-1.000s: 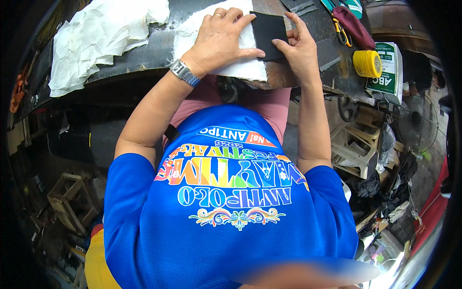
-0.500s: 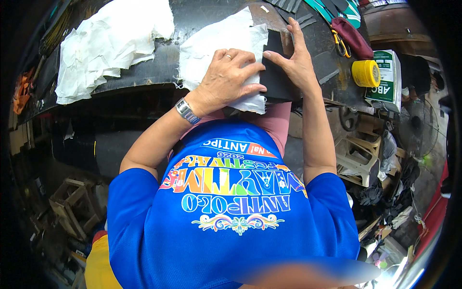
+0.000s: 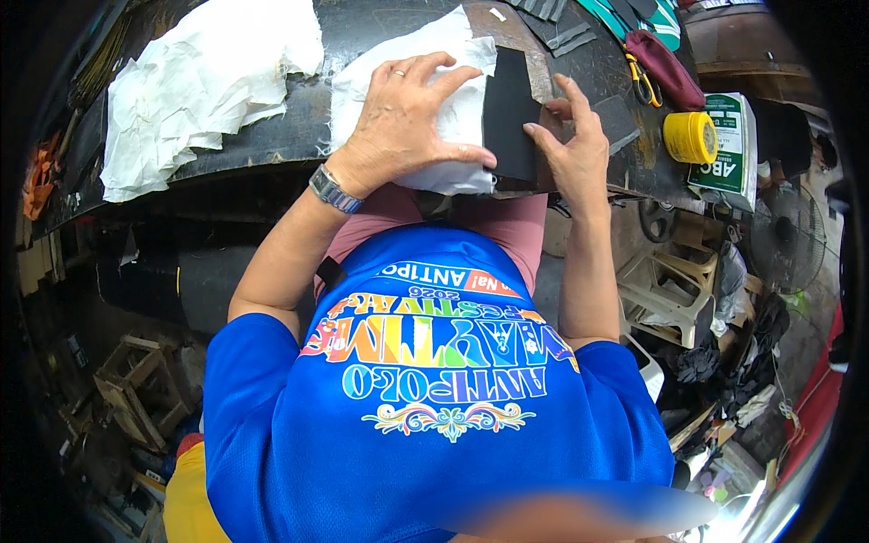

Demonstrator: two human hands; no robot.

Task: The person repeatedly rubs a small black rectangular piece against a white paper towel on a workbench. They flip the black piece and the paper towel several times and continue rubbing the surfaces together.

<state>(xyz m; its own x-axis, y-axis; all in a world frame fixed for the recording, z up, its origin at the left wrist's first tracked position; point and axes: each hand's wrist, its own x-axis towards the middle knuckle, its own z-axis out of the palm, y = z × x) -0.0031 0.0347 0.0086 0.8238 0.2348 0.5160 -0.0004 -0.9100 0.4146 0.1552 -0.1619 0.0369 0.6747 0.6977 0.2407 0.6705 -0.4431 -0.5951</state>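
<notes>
A sheet of white cloth (image 3: 464,116) with frayed edges lies at the table's near edge. Beside and partly against its right side is a flat black piece (image 3: 509,113) with straight edges, its material unclear. My left hand (image 3: 396,113) rests over the cloth, fingers spread, the thumb reaching the border between cloth and black piece. At the black piece's right edge is my right hand (image 3: 579,149), its thumb and fingers apart and the thumb close to that edge. A wristwatch (image 3: 335,188) is on my left wrist.
A stack of white cloth pieces (image 3: 204,86) covers the table's left. To the right lie grey-black strips (image 3: 566,41), yellow-handled scissors (image 3: 644,89), a maroon pouch (image 3: 665,71), a yellow tub (image 3: 690,138) and a green-and-white can (image 3: 735,149). A plastic stool (image 3: 674,299) stands below, right.
My left hand has shifted left and spread its fingers. The right hand has drawn down and inward along the black piece, whose surface now shows more fully.
</notes>
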